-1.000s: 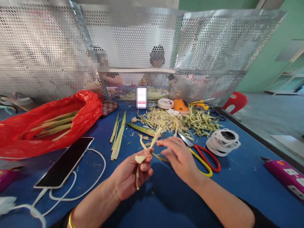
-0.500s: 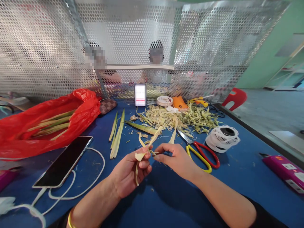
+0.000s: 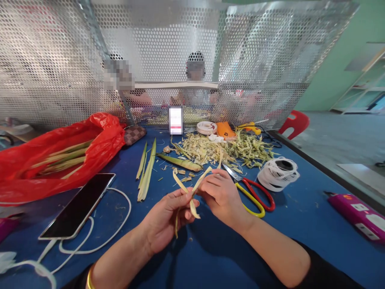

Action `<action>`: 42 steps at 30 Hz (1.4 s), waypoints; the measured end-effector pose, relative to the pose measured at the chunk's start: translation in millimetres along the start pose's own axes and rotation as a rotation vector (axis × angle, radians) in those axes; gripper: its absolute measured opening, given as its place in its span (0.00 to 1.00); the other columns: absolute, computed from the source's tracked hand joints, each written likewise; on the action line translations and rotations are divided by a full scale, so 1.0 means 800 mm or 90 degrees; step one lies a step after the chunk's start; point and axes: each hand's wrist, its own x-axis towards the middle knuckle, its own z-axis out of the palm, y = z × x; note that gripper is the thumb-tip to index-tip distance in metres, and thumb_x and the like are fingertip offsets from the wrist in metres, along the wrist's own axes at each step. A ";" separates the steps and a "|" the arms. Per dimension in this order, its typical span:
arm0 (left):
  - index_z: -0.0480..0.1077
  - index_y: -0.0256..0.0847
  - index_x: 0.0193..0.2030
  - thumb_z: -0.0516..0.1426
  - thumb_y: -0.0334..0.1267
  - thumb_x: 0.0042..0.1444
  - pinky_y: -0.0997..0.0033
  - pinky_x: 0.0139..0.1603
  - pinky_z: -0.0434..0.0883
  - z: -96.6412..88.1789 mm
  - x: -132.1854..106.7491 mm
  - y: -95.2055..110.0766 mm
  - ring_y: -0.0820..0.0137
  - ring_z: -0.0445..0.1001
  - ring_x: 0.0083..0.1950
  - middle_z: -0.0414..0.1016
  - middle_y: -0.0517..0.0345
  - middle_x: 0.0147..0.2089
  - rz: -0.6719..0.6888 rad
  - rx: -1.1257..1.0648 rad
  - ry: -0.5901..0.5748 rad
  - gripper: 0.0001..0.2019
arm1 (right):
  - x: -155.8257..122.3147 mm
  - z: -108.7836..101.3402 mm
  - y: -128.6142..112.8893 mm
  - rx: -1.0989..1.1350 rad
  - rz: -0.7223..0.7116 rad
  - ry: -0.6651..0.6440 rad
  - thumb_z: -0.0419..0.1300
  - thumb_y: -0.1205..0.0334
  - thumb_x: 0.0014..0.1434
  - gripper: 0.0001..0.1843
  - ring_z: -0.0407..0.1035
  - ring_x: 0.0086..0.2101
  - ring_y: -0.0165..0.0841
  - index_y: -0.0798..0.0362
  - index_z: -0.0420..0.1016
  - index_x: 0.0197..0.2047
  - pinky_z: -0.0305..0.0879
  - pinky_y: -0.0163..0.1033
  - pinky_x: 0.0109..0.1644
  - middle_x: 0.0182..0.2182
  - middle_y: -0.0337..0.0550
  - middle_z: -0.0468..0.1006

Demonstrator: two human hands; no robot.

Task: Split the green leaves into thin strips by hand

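My left hand (image 3: 171,216) pinches a crossing bundle of pale leaf strips (image 3: 195,208) between thumb and fingers. Their ends fan out above and below the grip, and one thin strip hangs under the palm. Close against it on the right, my right hand (image 3: 221,196) has its fingers curled over the same strips; its fingertips are partly hidden. Just beyond that hand lie scissors (image 3: 255,200) with one red and one yellow handle. Longer green-and-cream leaves (image 3: 147,176) lie farther off to the left, and another leaf (image 3: 182,162) rests ahead of my hands.
A heap of leaf scraps (image 3: 204,146) lies at the back. A spool of white ribbon (image 3: 278,174) and a purple box (image 3: 357,216) stand right. On the left are a red plastic bag (image 3: 102,136) of leaves and a phone (image 3: 78,206) with its cable (image 3: 129,200). People sit behind a perforated screen (image 3: 168,44).
My right hand has turned and curled in closer to the left, its knuckles now higher. The strips have shifted: the broad folded end now hangs to the right of my left thumb.
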 end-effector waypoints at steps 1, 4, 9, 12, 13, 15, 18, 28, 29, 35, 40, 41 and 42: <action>0.71 0.35 0.38 0.59 0.31 0.53 0.80 0.28 0.71 0.000 0.000 0.000 0.81 0.69 0.21 0.75 0.58 0.29 0.015 0.017 -0.013 0.05 | 0.000 0.002 0.001 0.006 0.002 0.001 0.53 0.68 0.60 0.10 0.68 0.31 0.30 0.51 0.72 0.29 0.54 0.43 0.52 0.26 0.39 0.75; 0.72 0.34 0.43 0.58 0.34 0.54 0.79 0.31 0.72 0.000 -0.001 0.000 0.78 0.73 0.25 0.77 0.52 0.35 0.043 0.059 -0.044 0.10 | -0.001 0.005 0.003 0.023 0.007 0.002 0.54 0.70 0.59 0.09 0.69 0.32 0.30 0.51 0.73 0.30 0.55 0.43 0.51 0.27 0.38 0.76; 0.73 0.34 0.42 0.59 0.35 0.54 0.83 0.27 0.69 0.002 0.000 0.003 0.80 0.71 0.24 0.78 0.51 0.37 0.113 0.103 -0.028 0.09 | -0.001 0.004 0.007 0.012 0.040 -0.005 0.56 0.69 0.58 0.09 0.69 0.39 0.37 0.51 0.73 0.41 0.57 0.46 0.49 0.36 0.43 0.78; 0.72 0.35 0.40 0.60 0.37 0.53 0.85 0.23 0.66 0.002 0.001 0.005 0.82 0.68 0.22 0.78 0.51 0.36 0.154 0.120 0.018 0.09 | -0.001 0.003 0.012 -0.006 0.134 0.089 0.56 0.69 0.57 0.13 0.68 0.42 0.40 0.52 0.70 0.47 0.61 0.46 0.47 0.40 0.46 0.76; 0.72 0.34 0.39 0.60 0.37 0.53 0.86 0.21 0.64 0.002 0.002 0.005 0.83 0.67 0.21 0.78 0.51 0.36 0.163 0.127 0.030 0.09 | -0.001 0.002 0.014 0.005 0.169 0.122 0.56 0.68 0.58 0.13 0.68 0.42 0.39 0.52 0.70 0.47 0.62 0.46 0.47 0.40 0.46 0.76; 0.72 0.34 0.38 0.60 0.38 0.52 0.86 0.20 0.62 0.001 0.003 0.004 0.84 0.65 0.19 0.79 0.51 0.34 0.177 0.142 0.045 0.09 | -0.001 0.002 0.014 0.041 0.220 0.173 0.55 0.68 0.58 0.12 0.69 0.42 0.38 0.51 0.69 0.46 0.64 0.45 0.48 0.39 0.44 0.76; 0.72 0.34 0.34 0.61 0.39 0.51 0.85 0.19 0.60 0.000 0.004 0.002 0.84 0.63 0.18 0.79 0.53 0.30 0.193 0.168 0.066 0.09 | -0.002 0.001 0.010 0.075 0.229 0.210 0.54 0.65 0.59 0.11 0.69 0.42 0.38 0.50 0.69 0.46 0.64 0.45 0.48 0.39 0.44 0.75; 0.74 0.33 0.35 0.61 0.39 0.48 0.78 0.24 0.65 0.007 0.000 -0.003 0.79 0.68 0.18 0.79 0.51 0.30 0.176 0.333 0.048 0.11 | -0.001 -0.014 -0.007 0.066 0.137 0.255 0.54 0.64 0.61 0.10 0.69 0.42 0.38 0.49 0.73 0.44 0.64 0.46 0.47 0.39 0.47 0.74; 0.74 0.34 0.36 0.61 0.40 0.48 0.78 0.25 0.66 0.008 0.000 -0.005 0.78 0.70 0.19 0.79 0.51 0.31 0.156 0.347 0.032 0.12 | -0.001 -0.014 -0.008 0.056 0.127 0.228 0.55 0.63 0.60 0.10 0.69 0.41 0.38 0.49 0.74 0.43 0.63 0.47 0.47 0.39 0.46 0.75; 0.75 0.34 0.33 0.58 0.45 0.51 0.77 0.23 0.65 0.008 0.001 -0.015 0.77 0.69 0.19 0.79 0.51 0.29 0.108 0.461 -0.038 0.14 | 0.004 -0.006 -0.014 0.219 0.153 -0.018 0.63 0.61 0.54 0.06 0.69 0.36 0.34 0.51 0.73 0.28 0.63 0.42 0.44 0.30 0.39 0.75; 0.72 0.35 0.29 0.56 0.47 0.51 0.78 0.18 0.61 0.005 0.004 -0.015 0.77 0.67 0.16 0.77 0.54 0.25 0.127 0.470 0.026 0.15 | 0.004 -0.014 -0.028 0.348 0.158 0.008 0.58 0.66 0.57 0.06 0.68 0.31 0.30 0.52 0.70 0.28 0.65 0.36 0.37 0.28 0.39 0.72; 0.71 0.36 0.28 0.56 0.46 0.52 0.79 0.18 0.59 0.005 0.004 -0.013 0.77 0.67 0.16 0.77 0.55 0.26 0.137 0.463 0.043 0.14 | 0.003 -0.017 -0.030 0.328 0.138 0.024 0.57 0.67 0.57 0.05 0.68 0.31 0.30 0.52 0.70 0.29 0.65 0.36 0.37 0.28 0.39 0.72; 0.71 0.36 0.27 0.56 0.45 0.52 0.80 0.17 0.58 0.005 0.003 -0.012 0.78 0.68 0.16 0.76 0.56 0.25 0.150 0.457 0.058 0.13 | 0.001 -0.018 -0.032 0.297 0.111 0.041 0.57 0.68 0.57 0.04 0.68 0.31 0.30 0.52 0.69 0.31 0.64 0.36 0.37 0.29 0.39 0.72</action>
